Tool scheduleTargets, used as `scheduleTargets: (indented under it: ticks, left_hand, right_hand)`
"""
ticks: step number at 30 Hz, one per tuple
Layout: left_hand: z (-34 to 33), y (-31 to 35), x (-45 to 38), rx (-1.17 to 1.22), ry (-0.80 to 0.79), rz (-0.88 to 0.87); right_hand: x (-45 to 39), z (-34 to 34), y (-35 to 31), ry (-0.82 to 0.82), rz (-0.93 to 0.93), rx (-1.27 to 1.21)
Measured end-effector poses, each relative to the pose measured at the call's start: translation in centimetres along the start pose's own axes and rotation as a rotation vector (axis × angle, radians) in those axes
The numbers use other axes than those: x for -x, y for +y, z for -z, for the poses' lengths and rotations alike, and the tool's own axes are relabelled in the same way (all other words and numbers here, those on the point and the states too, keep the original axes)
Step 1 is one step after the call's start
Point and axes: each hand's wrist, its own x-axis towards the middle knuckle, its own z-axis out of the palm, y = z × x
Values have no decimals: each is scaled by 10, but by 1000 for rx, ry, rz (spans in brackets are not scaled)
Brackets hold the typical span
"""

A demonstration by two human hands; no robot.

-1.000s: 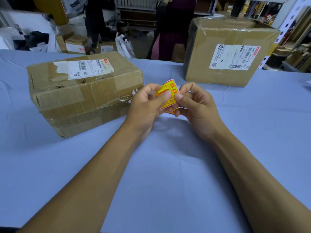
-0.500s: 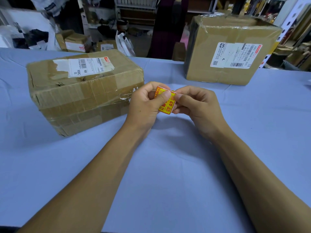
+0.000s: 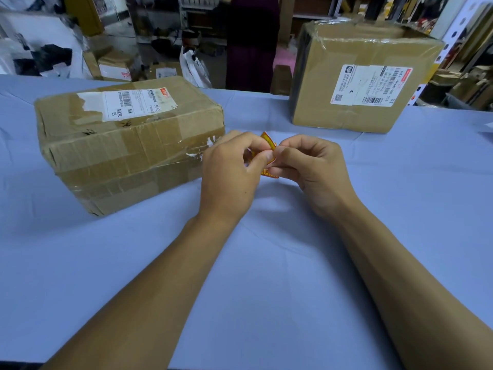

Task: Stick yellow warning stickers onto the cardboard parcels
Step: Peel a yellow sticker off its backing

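**Cluttered stockroom, blue-draped table, sticker pinched between both hands**

Behind the table, a crowded storeroom: shelving, stacked cartons (image 3: 114, 66), plastic bags (image 3: 193, 65), a figure in dark clothing (image 3: 252, 44) at the far edge. Nearer, filling most of the view, a table under a pale blue cloth (image 3: 266, 276), lightly creased.

On the cloth, two cardboard parcels. Far right, the taller parcel (image 3: 354, 110), upright, with a white shipping label (image 3: 369, 85) on its near face. Left, the lower parcel (image 3: 125, 153), taped and scuffed, with a white barcode label (image 3: 138, 102) on top. Well apart from each other.

Between them, nearer than both, two bare forearms reaching in from the near edge. Left hand (image 3: 232, 177) and right hand (image 3: 317, 169) meeting at the fingertips, both closed in a pinch on one yellow warning sticker (image 3: 269, 141). Sticker above the cloth, bent, mostly hidden by thumbs and fingers: a yellow corner with red edge poking up on the far side, a red-printed strip showing below. Just right of the lower parcel's near corner, touching neither parcel.
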Motion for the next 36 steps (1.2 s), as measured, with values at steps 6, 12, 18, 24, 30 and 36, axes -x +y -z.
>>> scheduleTargets:
  ticks: [6,12,18,24,30,36]
  left_hand:
    - [3,5,1,248,-77,104]
    - [4,7,2,291,-90,106]
    - [5,8,1,293,-90,120]
    - [3,6,0,281,-64,121]
    - [3,3,1,159,-29,43]
    - [4,4,2,103,-11,-7]
  right_hand:
    - [0,2,-2,21,-43,-45]
    - [0,1,-1,28,-32,-31]
    - [-1,1,-2,27,-21,-10]
    - [-1,1,-1,32,-23,-7]
    - [0,1,0,19,-26,12]
    - [-1,2,0,-5,-25,22]
